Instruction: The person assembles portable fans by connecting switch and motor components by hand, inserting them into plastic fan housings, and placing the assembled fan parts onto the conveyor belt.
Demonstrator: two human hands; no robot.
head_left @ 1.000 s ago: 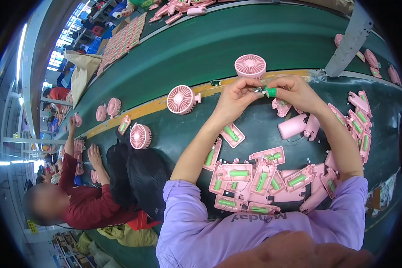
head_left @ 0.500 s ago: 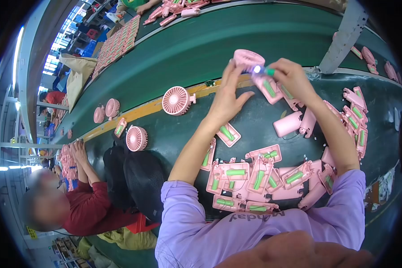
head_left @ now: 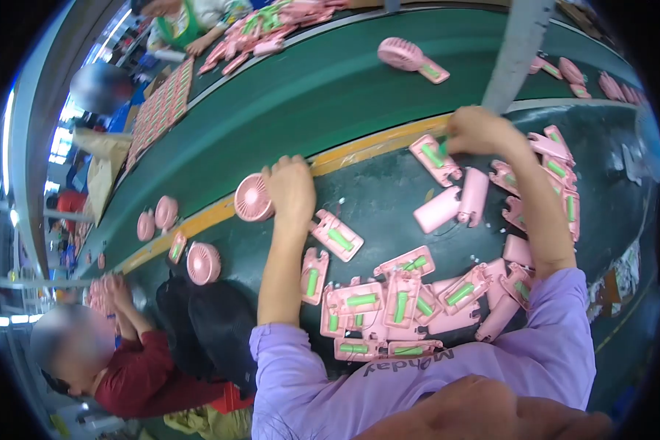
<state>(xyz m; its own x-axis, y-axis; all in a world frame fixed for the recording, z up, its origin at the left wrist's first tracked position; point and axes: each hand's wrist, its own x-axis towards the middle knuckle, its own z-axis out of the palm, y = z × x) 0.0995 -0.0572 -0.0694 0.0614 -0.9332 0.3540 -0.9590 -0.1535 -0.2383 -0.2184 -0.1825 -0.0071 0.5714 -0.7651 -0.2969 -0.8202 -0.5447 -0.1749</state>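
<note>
My left hand (head_left: 291,189) is closed at the right side of a round pink fan head (head_left: 253,197) beside the yellow strip. Its fingers hide the fan's stub. My right hand (head_left: 480,132) is closed in a pinch around a small green thing (head_left: 443,149), whose kind I cannot make out. Just under it lies an open pink handle shell (head_left: 434,160) with a green battery inside. Two closed pink shells (head_left: 438,210) lie below. Nearer my body, many open shells with green batteries (head_left: 401,304) form a loose pile.
Across the yellow strip (head_left: 374,149) runs a green conveyor belt (head_left: 330,95), carrying a fan with its handle (head_left: 401,55). A metal post (head_left: 517,59) rises near my right hand. More fan heads (head_left: 203,263) and a black mesh bag (head_left: 220,319) lie left. Co-workers sit left and across.
The lit fan has left my hands, and a fan with handle lies on the belt. My left hand moved left to another fan head. My right hand shifted slightly, still pinching the green thing.
</note>
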